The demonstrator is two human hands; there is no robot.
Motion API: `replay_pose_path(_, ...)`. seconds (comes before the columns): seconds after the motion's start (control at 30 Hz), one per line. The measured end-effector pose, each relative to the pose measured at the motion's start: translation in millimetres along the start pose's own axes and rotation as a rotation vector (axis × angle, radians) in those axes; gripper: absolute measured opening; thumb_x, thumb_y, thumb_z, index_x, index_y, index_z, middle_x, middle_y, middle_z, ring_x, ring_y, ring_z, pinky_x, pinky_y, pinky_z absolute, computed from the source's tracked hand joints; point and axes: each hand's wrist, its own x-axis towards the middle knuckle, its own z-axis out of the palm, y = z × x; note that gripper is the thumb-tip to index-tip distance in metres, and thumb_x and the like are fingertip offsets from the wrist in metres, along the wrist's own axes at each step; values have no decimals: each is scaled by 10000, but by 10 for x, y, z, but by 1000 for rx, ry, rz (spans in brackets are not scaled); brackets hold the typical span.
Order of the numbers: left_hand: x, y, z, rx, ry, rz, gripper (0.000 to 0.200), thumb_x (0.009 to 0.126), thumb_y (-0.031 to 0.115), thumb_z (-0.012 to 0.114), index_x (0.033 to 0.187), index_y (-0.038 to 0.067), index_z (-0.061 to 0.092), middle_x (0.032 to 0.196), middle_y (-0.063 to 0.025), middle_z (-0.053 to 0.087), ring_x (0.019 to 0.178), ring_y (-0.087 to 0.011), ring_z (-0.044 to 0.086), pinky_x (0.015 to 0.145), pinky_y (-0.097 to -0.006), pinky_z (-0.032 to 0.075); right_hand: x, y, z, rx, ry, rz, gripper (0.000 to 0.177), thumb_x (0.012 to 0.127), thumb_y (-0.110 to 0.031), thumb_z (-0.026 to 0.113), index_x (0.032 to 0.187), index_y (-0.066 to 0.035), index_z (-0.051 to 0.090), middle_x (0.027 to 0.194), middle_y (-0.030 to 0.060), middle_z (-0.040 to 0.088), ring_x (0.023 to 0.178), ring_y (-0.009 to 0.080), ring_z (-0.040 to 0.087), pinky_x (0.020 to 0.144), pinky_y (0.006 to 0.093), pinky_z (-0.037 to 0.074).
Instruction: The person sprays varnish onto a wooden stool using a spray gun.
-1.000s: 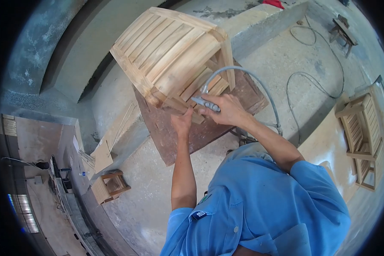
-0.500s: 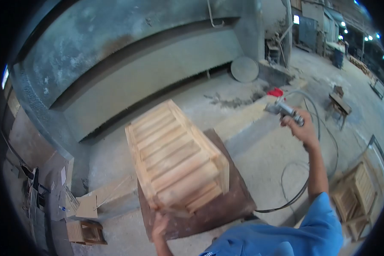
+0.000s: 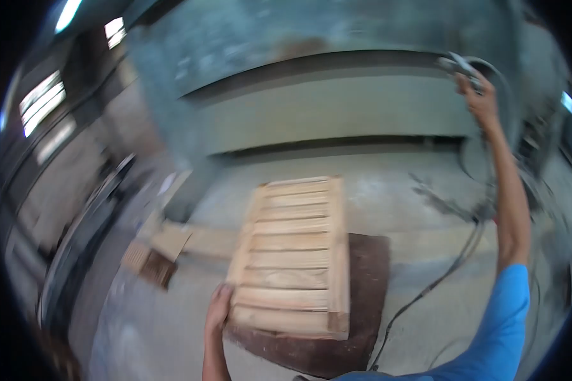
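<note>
A pale slatted wooden crate-like piece [image 3: 289, 260] rests on a dark brown board [image 3: 368, 273] in front of me. My left hand [image 3: 218, 307] is closed at its near left edge, thumb visible on top and the other fingers mostly hidden. High at the right, my right hand [image 3: 480, 98] is wrapped round a metal spray gun [image 3: 465, 68]. The gun is blurred and points up and left, well apart from the wood. A hose [image 3: 419, 297] hangs below on the right and runs down toward the board.
A large grey-green booth wall [image 3: 337, 105] with a horizontal ledge stands ahead. On the left are a small slatted wooden stool [image 3: 149, 267] and a piece of cardboard [image 3: 171, 241]. A low kerb [image 3: 213, 242] crosses the floor behind the board.
My right hand has raised the spray gun up and away. The slatted piece has turned to stand nearly straight before me, and my left hand has come to its left edge. My view has swung left.
</note>
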Motion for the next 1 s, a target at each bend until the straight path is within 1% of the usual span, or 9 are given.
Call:
replay_pose_path(0.1, 29, -114, 7, 42, 7, 13, 442, 961, 325, 537, 1242, -16, 560, 1177, -85, 610, 1080, -170, 550, 958, -307, 432, 219, 876, 483, 78, -39, 42, 291, 971, -226, 598, 1214, -78, 658, 960, 33, 706, 785, 80, 611, 672, 249, 492)
replay_pose_path(0.13, 7, -75, 36, 69, 13, -7, 433, 961, 328, 539, 1231, -8, 573, 1164, -71, 614, 1070, -161, 549, 959, -300, 428, 332, 1490, 606, -12, -78, -113, 294, 975, -213, 591, 1230, -79, 649, 967, 26, 705, 799, 74, 615, 684, 241, 482)
replay_pose_path(0.27, -144, 136, 141, 31, -2, -5, 513, 955, 391, 566, 1283, -3, 560, 1220, -76, 600, 1105, -153, 538, 956, -303, 434, 336, 2689, 992, -207, -132, -92, 372, 983, -279, 580, 1296, -78, 593, 1172, 123, 673, 1107, 174, 607, 916, 293, 444)
replay_pose_path(0.53, -173, 235, 189, 198, 6, 2, 619, 932, 485, 555, 1351, 31, 525, 1283, -159, 592, 1202, -251, 532, 1028, -351, 400, -798, 1689, 1315, -921, -66, -504, 604, 937, -318, 625, 1404, 4, 421, 1343, 208, 526, 1219, 275, 531, 971, 377, 449)
replay_pose_path(0.57, -151, 275, 198, 231, -1, -10, 618, 940, 488, 531, 1359, 34, 518, 1290, -176, 585, 1201, -267, 536, 1028, -357, 403, -963, 1547, 1429, -891, -66, -506, 633, 931, -322, 631, 1415, 16, 401, 1365, 216, 506, 1233, 286, 520, 977, 389, 449)
replay_pose_path(0.6, -132, 318, 219, 263, -12, -24, 617, 948, 491, 507, 1366, 36, 510, 1296, -192, 578, 1201, -282, 539, 1028, -363, 405, -1107, 1665, 1614, -638, 5, -569, 528, 986, -299, 563, 1395, 17, 453, 1333, 210, 559, 1237, 200, 537, 1017, 293, 385)
replay_pose_path(0.73, 173, 416, 251, 540, -19, -98, 657, 957, 532, 443, 1312, -12, 539, 1246, -267, 590, 1162, -370, 572, 1013, -404, 425, -2432, 1115, 2615, 363, -769, 430, 639, 964, -423, 568, 1421, -3, 421, 1386, 206, 505, 1239, 291, 527, 1030, 342, 400)
replay_pose_path(0.8, 189, 447, 295, 531, 41, -65, 650, 956, 517, 442, 1266, -41, 562, 1199, -289, 604, 1137, -380, 586, 996, -413, 437, -2539, -323, 2327, 702, -1050, 1116, 733, 930, -521, 573, 1406, 16, 423, 1361, 207, 510, 1202, 304, 545, 992, 374, 438)
replay_pose_path(1.0, 223, 185, 293, 478, 195, 125, 559, 921, 430, 489, 1068, -87, 642, 1016, -333, 639, 985, -435, 634, 880, -473, 488, -3051, -307, 2896, 1212, -996, 1337, 860, 869, -556, 629, 1414, 54, 363, 1315, 215, 533, 1154, 329, 566, 974, 430, 464)
